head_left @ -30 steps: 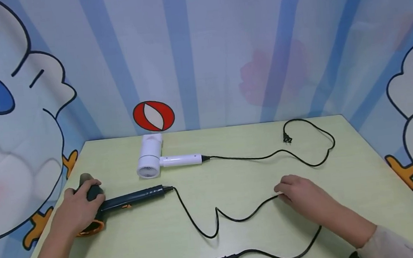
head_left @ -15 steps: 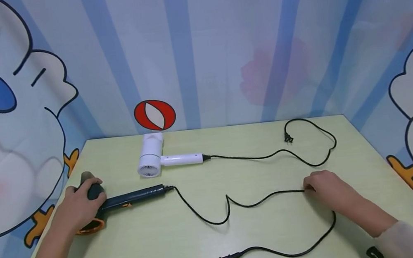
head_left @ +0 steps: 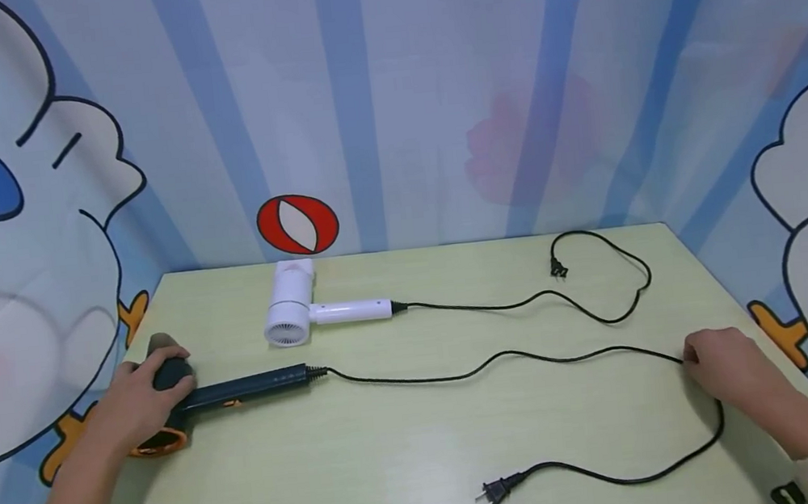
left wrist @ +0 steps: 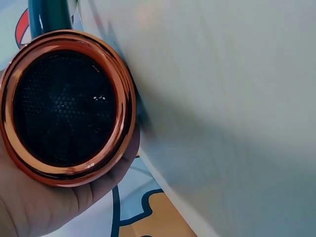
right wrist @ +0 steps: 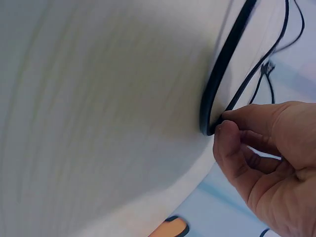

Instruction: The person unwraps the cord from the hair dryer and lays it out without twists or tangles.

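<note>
At the table's left side, my left hand (head_left: 126, 404) grips the head of a dark blue-green hair dryer (head_left: 249, 388), its fingers curled over the barrel. The dryer lies with its handle pointing right. A copper-coloured ring (left wrist: 126, 98) around its dark mesh intake fills much of the left wrist view. From the handle, a black power cord (head_left: 453, 378) stretches right to my right hand (head_left: 729, 367). In the right wrist view, thumb and fingertips pinch the cord (right wrist: 217, 79) where it bends back. Its two-pin plug (head_left: 500, 489) lies near the front, prongs facing left.
A white hair dryer (head_left: 290, 303) lies at the back left of the pale table (head_left: 394, 456). Its black cord (head_left: 507, 306) runs right and loops round to a plug (head_left: 558, 269). A curtain with cartoon prints (head_left: 412, 105) stands behind the table.
My right hand has moved right with the cord, drawing its kinked stretch nearly straight. The plug has slid right. My left hand keeps its grip on the dark dryer.
</note>
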A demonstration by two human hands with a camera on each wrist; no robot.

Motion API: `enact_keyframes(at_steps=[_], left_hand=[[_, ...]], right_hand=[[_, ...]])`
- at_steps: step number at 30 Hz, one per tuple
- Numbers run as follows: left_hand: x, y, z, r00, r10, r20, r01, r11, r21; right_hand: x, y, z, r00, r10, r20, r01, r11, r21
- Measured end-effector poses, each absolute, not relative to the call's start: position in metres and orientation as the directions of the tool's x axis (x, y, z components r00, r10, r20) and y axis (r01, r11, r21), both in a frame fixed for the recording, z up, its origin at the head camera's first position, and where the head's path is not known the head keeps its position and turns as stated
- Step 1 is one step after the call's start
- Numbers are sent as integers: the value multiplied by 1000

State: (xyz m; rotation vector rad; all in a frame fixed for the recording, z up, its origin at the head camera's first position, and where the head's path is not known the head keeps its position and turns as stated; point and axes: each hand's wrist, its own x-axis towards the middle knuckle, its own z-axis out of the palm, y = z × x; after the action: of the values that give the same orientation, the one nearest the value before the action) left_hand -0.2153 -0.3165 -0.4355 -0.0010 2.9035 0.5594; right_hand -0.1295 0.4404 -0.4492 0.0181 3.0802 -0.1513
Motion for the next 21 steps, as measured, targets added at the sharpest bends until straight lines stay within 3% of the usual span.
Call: enact_keyframes(at_steps=[10, 21], left_hand=[[-218, -314, -433, -980, 80, -181, 14, 941, 339], [-218, -310, -437, -980, 161, -121, 107, 925, 363]], right_hand=[[-121, 465, -447, -971, 192, -143, 207, 973, -105], [-132, 463, -442, -978, 137, -156, 164, 970, -178]])
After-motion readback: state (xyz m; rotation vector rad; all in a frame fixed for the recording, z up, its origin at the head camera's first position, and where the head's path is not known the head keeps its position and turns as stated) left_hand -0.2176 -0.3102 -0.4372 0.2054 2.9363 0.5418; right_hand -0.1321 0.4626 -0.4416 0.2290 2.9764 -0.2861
